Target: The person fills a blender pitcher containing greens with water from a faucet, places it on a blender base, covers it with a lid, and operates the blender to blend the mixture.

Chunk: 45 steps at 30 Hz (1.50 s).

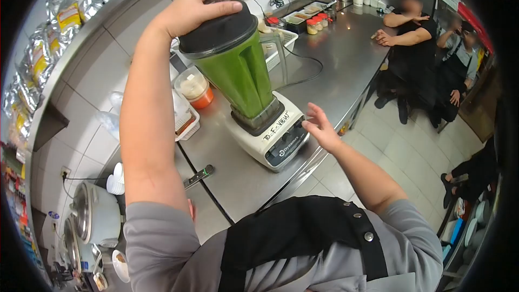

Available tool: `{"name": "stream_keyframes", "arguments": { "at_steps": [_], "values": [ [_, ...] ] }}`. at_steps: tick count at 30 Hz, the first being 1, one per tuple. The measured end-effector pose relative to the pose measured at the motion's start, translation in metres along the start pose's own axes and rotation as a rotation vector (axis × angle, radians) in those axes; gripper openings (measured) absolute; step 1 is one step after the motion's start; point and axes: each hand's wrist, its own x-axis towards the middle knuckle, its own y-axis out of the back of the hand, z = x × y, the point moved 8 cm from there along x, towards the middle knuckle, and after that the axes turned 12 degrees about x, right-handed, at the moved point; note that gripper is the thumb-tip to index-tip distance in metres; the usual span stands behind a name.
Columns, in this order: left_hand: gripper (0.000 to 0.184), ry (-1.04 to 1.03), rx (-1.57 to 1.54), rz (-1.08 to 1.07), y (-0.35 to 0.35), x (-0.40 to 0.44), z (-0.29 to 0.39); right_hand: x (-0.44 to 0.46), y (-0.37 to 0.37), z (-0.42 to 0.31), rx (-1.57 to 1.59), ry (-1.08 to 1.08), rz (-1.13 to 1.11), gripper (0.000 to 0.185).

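Note:
My left hand [200, 10] rests on top of the black blender lid [227, 33], with its fingers curled over the far side and the thumb along the top. Beneath the lid, the clear blender jar [235, 75] is filled with green liquid and sits on the white blender base [254, 138]. Close to the control panel [286, 143] at the base's front right is my right hand [320, 127]. Its fingers are apart and hold nothing. The thumb is by the knobs; I cannot tell whether it touches one.
A tub with an orange lower part [194, 89] stands behind the blender, near a white basket [186, 121]. A black-and-green handled tool [200, 176] lies on the steel counter [211, 146]. Red-lidded jars [319, 21] stand farther back. Several people [411, 38] are at the right.

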Motion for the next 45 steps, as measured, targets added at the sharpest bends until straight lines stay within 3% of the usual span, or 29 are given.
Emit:
{"name": "stream_keyframes", "arguments": {
  "at_steps": [3,5,7,10,13,14,17,18,25,27,29,34,38,40,43,45],
  "values": [
    [0.054,0.085,0.034,-0.014,0.002,-0.002,0.0,-0.016,0.036,-0.022,0.049,0.031,-0.084,0.066],
    [0.057,0.146,0.087,0.023,0.004,-0.007,0.001,-0.035,0.07,-0.003,0.024,-0.1,-0.159,0.056],
    [0.061,0.219,0.171,0.103,0.008,-0.017,0.004,-0.061,0.117,0.058,-0.159,-0.228,-0.156,0.052],
    [0.07,0.249,0.209,0.091,0.007,-0.025,0.009,-0.122,0.173,0.12,-0.623,-0.46,-0.249,0.061],
    [0.077,0.222,0.231,0.074,0.004,-0.029,0.014,-0.176,0.207,0.154,-0.809,-0.586,-0.365,0.057],
    [0.099,0.226,0.21,0.077,0.004,-0.027,0.015,-0.189,0.22,0.167,-0.848,-0.62,-0.36,0.056],
    [0.09,0.251,0.242,0.001,0.001,-0.027,0.023,-0.225,0.252,0.198,-0.871,-0.749,-0.377,0.057],
    [0.098,0.253,0.25,0.0,0.002,-0.027,0.022,-0.236,0.26,0.206,-0.907,-0.744,-0.391,0.057],
    [0.102,0.27,0.335,-0.001,0.002,-0.026,0.014,-0.305,0.34,0.278,-0.772,-0.986,-0.235,0.057],
    [0.102,0.217,0.348,0.073,0.003,-0.029,0.019,-0.334,0.363,0.315,-0.784,-1.021,-0.381,0.052],
    [0.103,0.178,0.324,0.115,0.005,-0.033,0.02,-0.34,0.368,0.304,-0.74,-1.09,-0.353,0.047],
    [0.096,0.136,0.242,0.101,0.006,-0.038,0.013,-0.394,0.371,0.274,-0.464,-1.327,0.122,0.039],
    [0.092,0.103,0.273,0.132,0.006,-0.04,0.013,-0.409,0.368,0.284,-0.593,-1.336,0.11,0.04],
    [0.092,0.09,0.279,0.134,0.007,-0.041,0.013,-0.391,0.358,0.291,-0.691,-1.338,-0.046,0.041],
    [0.092,0.061,0.272,0.137,0.007,-0.045,0.019,-0.371,0.349,0.318,-0.642,-1.202,-0.101,0.043],
    [0.091,0.02,0.225,0.179,0.009,-0.048,0.021,-0.342,0.324,0.296,-0.611,-1.114,-0.076,0.044]
  ]
}}
